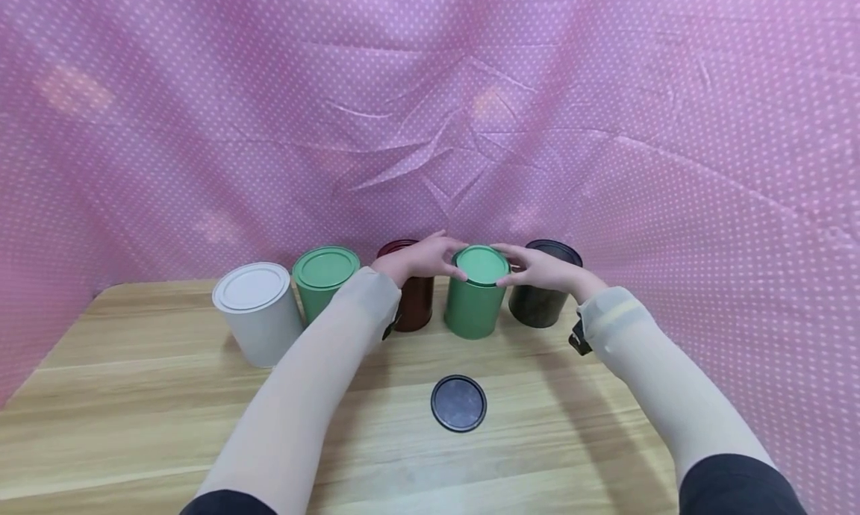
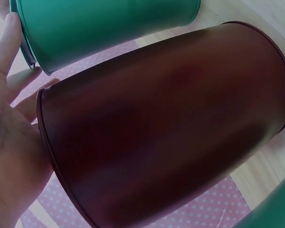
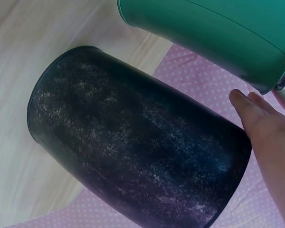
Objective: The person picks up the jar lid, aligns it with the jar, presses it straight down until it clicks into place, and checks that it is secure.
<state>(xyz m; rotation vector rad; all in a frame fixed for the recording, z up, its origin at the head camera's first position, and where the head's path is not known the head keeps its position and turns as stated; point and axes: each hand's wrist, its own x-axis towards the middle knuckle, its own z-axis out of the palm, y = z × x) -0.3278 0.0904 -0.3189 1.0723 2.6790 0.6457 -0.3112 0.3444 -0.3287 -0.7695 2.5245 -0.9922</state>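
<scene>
A green can (image 1: 473, 313) stands near the back of the table, with a green lid (image 1: 482, 264) at its top. My left hand (image 1: 423, 258) holds the lid's left edge, thumb in front and fingers behind. Opposite it, my right hand (image 1: 547, 269) holds the right edge the same way. In the left wrist view, a thin gap shows between the lid (image 2: 26, 50) and the can's rim. Close below my left palm is a dark red can (image 2: 166, 123). A speckled black can (image 3: 137, 137) stands by my right hand.
Further left are a second green can (image 1: 327, 269) and a white can (image 1: 258, 325), both lidded. A round black lid (image 1: 459, 403) lies on the wooden table (image 1: 134, 425) in front of the cans. Pink dotted cloth (image 1: 430, 127) hangs behind and at the sides.
</scene>
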